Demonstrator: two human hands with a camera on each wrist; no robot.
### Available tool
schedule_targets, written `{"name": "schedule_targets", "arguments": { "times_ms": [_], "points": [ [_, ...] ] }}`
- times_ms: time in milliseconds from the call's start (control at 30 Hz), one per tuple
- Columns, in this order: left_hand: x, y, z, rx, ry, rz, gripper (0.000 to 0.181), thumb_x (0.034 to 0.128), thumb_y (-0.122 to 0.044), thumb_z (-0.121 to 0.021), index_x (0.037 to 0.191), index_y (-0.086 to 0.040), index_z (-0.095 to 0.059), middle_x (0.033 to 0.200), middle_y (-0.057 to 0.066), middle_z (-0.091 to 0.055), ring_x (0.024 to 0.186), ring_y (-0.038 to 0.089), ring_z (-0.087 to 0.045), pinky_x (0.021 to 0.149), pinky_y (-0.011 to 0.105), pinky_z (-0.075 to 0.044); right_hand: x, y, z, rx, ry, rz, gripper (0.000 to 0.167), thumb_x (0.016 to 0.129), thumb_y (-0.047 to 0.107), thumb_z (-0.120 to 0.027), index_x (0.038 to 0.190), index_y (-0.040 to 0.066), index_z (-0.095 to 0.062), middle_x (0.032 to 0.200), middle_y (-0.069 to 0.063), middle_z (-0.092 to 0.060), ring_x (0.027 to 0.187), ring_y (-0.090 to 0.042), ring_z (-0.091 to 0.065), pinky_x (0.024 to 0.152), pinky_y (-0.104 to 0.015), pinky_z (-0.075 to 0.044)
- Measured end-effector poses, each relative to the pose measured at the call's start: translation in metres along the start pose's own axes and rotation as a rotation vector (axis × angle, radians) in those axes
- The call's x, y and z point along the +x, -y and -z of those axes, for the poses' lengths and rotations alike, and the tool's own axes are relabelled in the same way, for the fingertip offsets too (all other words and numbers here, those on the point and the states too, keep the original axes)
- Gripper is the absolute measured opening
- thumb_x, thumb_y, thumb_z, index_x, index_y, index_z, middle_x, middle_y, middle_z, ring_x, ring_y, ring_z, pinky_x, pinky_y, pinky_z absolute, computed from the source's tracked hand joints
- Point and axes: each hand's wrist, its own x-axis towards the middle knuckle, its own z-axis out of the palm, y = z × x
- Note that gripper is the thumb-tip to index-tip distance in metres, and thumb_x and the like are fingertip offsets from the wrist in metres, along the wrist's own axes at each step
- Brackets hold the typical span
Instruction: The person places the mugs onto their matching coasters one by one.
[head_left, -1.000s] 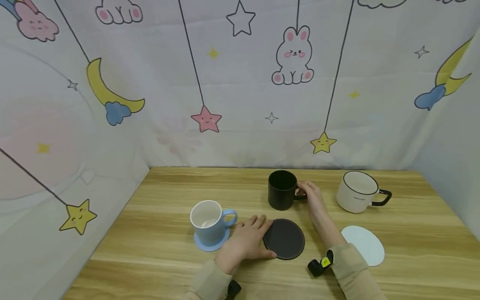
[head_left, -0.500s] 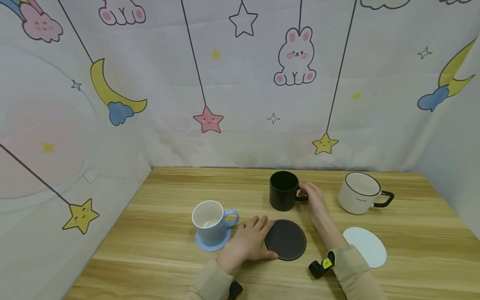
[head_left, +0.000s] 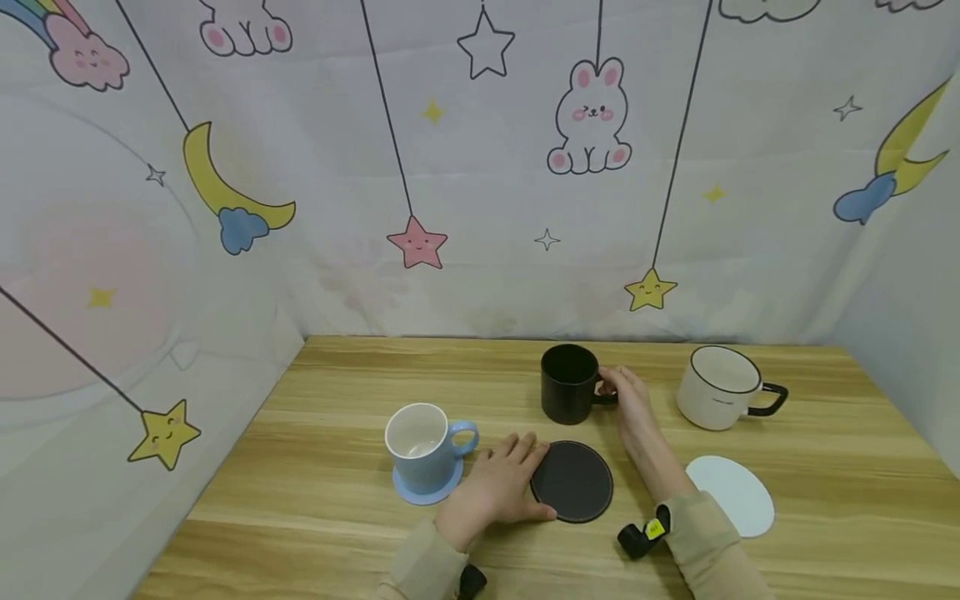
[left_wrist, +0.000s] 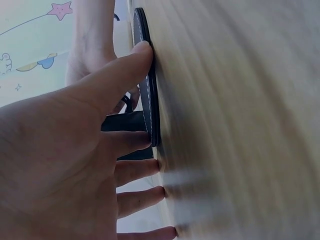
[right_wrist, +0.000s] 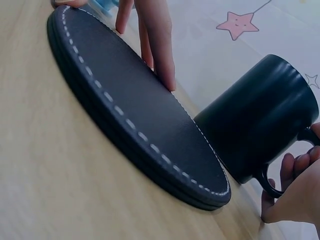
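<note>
A round black coaster [head_left: 572,482] with pale edge stitching lies flat on the table. My left hand [head_left: 495,487] rests at its left side, fingers spread and mostly straight. In the left wrist view the thumb [left_wrist: 142,52] and index finger touch the coaster's rim, while the other fingertips rest on the wood. Behind the coaster, a black mug [head_left: 567,387] stands upright on the table. Its handle [right_wrist: 270,182] is gripped by the curled fingers of my right hand [head_left: 630,400]. In the right wrist view, the mug is just beyond the coaster's far edge.
At left, a light blue mug [head_left: 420,446] stands on a blue coaster [head_left: 427,497]. A white mug [head_left: 716,392] with black rim and handle is at the back right. Nearer, a pale round coaster [head_left: 738,496] lies partly behind the right sleeve. A printed cloth [head_left: 495,175] hangs behind the table.
The whole head view has shifted slightly. Both hands, the mugs and the coasters keep their places relative to one another.
</note>
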Motion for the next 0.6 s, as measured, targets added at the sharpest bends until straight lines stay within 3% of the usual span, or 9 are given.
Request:
{"name": "schedule_targets", "arguments": {
  "times_ms": [367, 600],
  "points": [
    [-0.0022, 0.0014, -0.0031, 0.004, -0.002, -0.007, 0.089, 0.0809, -0.065, -0.062, 0.152, -0.024, -0.028, 0.16, 0.002, -0.025, 0.147, 0.027, -0.026, 0.11, 0.054, -0.035, -0.0009, -0.0018, 0.0, 0.068, -0.03, -0.003, 0.045, 0.097, 0.008, -0.05, 0.053, 0.015, -0.044, 0.06, 0.006, -0.045, 0.074, -0.011, -0.048, 0.088, -0.026, -0.033],
    [0.0008, 0.0018, -0.0063, 0.012, -0.005, -0.005, 0.089, 0.0812, -0.066, -0.061, 0.153, -0.024, -0.027, 0.161, 0.002, -0.024, 0.148, 0.026, -0.026, 0.11, 0.054, -0.035, -0.0064, 0.0012, 0.0011, 0.047, -0.034, 0.021, 0.043, 0.096, 0.008, -0.052, 0.054, 0.013, -0.043, 0.059, 0.005, -0.045, 0.075, -0.012, -0.048, 0.087, -0.026, -0.035]
  ]
}}
